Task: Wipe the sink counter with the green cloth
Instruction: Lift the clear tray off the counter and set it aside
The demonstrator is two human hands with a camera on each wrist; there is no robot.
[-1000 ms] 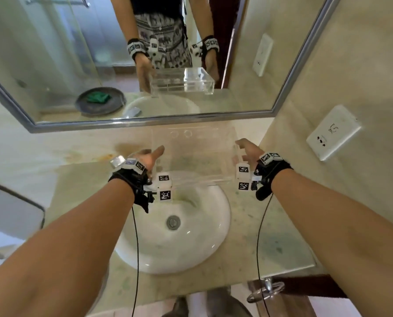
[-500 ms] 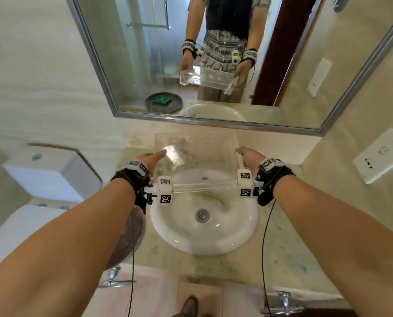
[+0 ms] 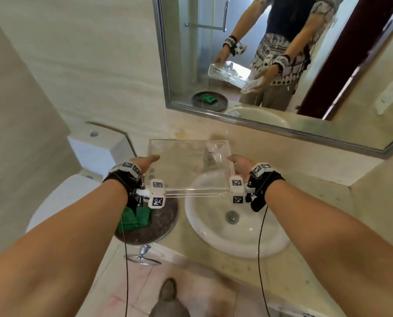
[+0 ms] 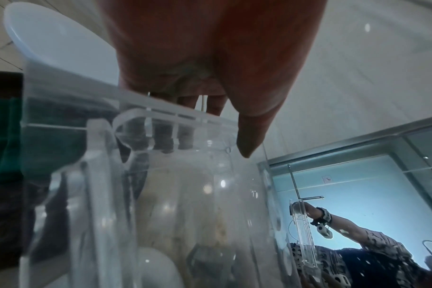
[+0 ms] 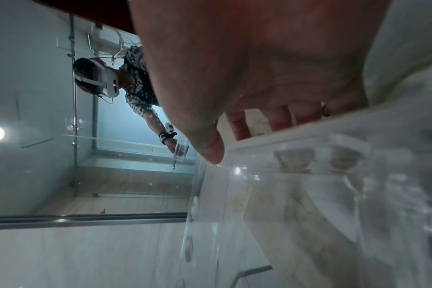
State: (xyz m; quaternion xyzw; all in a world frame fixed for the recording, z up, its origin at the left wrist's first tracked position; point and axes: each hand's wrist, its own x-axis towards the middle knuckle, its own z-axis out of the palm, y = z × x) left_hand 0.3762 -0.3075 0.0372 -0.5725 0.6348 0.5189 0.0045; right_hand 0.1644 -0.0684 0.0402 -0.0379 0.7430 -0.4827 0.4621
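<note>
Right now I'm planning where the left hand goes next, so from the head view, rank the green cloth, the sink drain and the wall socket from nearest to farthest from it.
1. Green cloth: just below the left hand, on the dark round tray.
2. Sink drain: to the right, in the white basin.
3. Wall socket: far right, on the side wall.

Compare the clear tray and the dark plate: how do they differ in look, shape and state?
The tray is see-through and rectangular; the plate is dark, speckled and round. The tray is held in the air by the left hand and right hand; the plate rests on the counter. The tray looks empty; the plate carries the green cloth. Both are shallow carriers beside the sink.
</note>
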